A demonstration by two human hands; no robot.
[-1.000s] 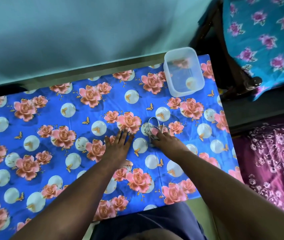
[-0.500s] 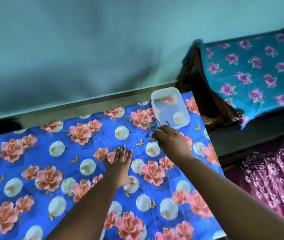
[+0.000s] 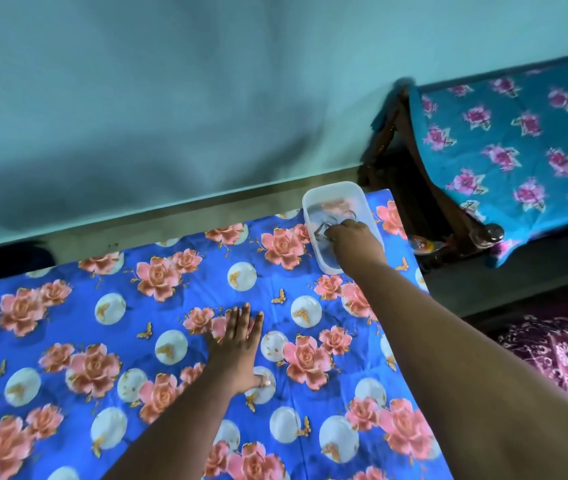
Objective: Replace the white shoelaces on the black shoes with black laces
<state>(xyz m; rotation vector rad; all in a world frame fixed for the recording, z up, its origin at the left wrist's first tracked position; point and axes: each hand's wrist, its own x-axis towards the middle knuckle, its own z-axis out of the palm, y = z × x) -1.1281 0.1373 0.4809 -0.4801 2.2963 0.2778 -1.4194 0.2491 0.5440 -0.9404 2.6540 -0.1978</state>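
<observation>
Left hand [image 3: 237, 344] lies flat, fingers straight and spread, palm down on the blue floral cloth covering the table [image 3: 68, 341]. Right hand [image 3: 353, 239] reaches into the clear rectangular plastic container [image 3: 313, 206] at the table's far right corner, fingers curled down over a thin dark lace [image 3: 320, 227] that loops inside it; blur hides whether the fingers actually pinch it. Beside the table, a dark wooden bed frame [image 3: 483, 233] carries a teal sheet with pink flowers [image 3: 518, 133].
</observation>
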